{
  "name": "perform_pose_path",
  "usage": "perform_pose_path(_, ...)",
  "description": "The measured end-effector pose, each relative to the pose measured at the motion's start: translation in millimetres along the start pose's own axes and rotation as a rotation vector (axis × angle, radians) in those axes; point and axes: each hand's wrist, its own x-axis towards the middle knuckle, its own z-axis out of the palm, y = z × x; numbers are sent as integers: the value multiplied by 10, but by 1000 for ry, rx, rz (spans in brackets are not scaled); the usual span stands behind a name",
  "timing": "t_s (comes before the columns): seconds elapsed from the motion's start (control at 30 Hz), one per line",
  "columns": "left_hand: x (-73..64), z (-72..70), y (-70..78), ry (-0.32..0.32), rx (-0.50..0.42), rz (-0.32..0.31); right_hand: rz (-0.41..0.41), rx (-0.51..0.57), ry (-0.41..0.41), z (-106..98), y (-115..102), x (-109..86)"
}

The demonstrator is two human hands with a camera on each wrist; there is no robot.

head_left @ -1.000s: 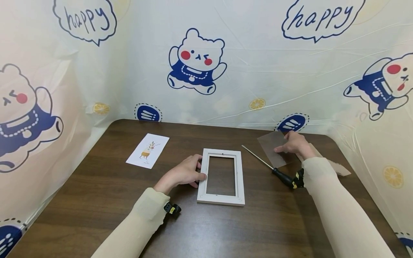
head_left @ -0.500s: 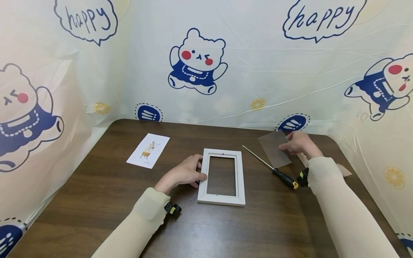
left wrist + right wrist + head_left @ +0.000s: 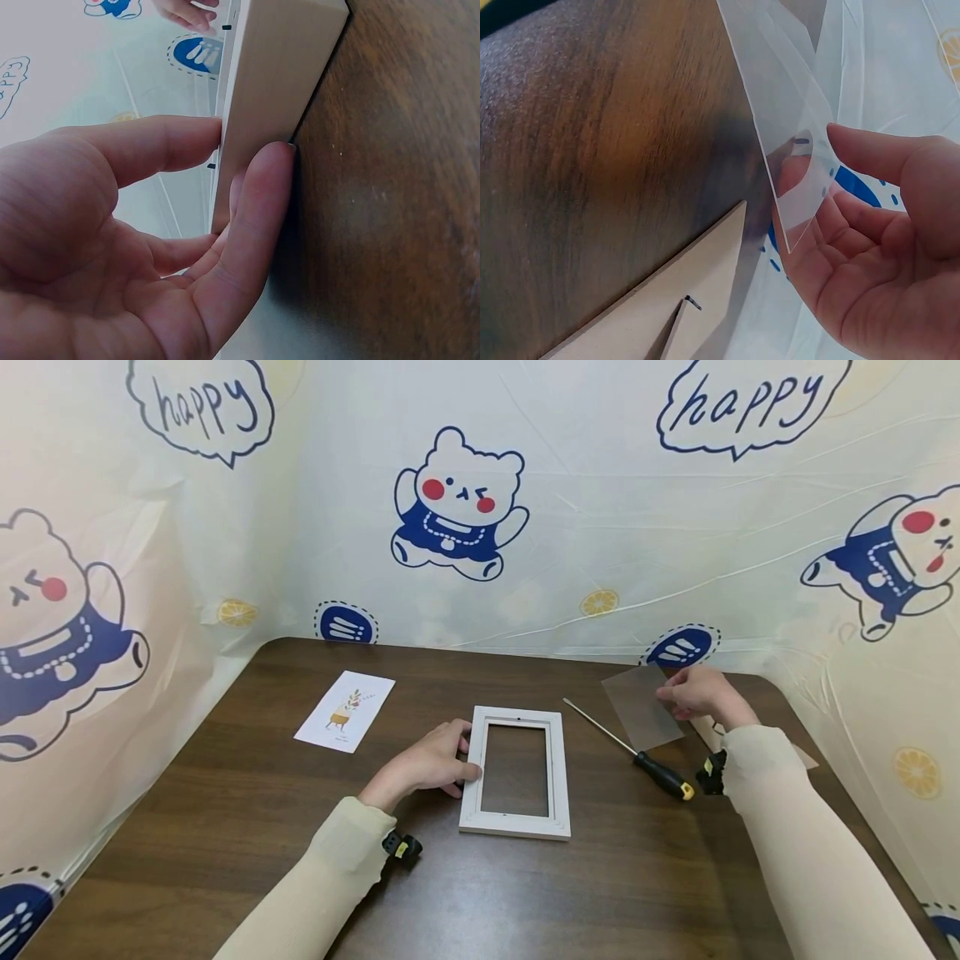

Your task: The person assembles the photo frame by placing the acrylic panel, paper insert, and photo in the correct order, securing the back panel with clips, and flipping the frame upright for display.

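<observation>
My left hand [image 3: 427,758] grips the left side of a white picture frame [image 3: 513,824] lying on the table. In the left wrist view, the thumb [image 3: 180,142] sits at the frame's upper edge and other fingers are against its side. At the back right, my right hand [image 3: 705,693] pinches the right edge of a clear plastic sheet [image 3: 637,710]. The right wrist view has the thumb at that edge and fingers showing through the sheet, which tilts up off the table. Below it lies a light brown board [image 3: 712,277] with a raised flap, partly hidden by my arm in the head view.
A screwdriver [image 3: 660,774] with a black and yellow handle lies between the frame and my right wrist. A white card [image 3: 345,711] with a plant drawing lies at the back left. Printed cloth [image 3: 585,527] hangs behind the brown table [image 3: 600,893].
My right hand has slid right from over the clear sheet to its edge. More of the sheet and of the screwdriver handle shows. The left hand and the frame have stayed put.
</observation>
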Motion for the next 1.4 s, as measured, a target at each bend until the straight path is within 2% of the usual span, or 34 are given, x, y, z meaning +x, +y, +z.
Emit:
perform_pose_path(0.53, 4, 0, 20, -12, 1, -6, 4, 132, -33, -2, 92, -7)
perform_pose_path(0.9, 10, 6, 16, -11, -7, -8, -23, 245, -78, -24, 155, -12)
perform_pose_path(1.17, 16, -2, 7, -12, -16, -10, -21, 305, -67, -41, 159, -54)
perform_pose_path(1.4, 19, 1, -9, -9, -20, -16, -51, 368, -45, -50, 95, -103)
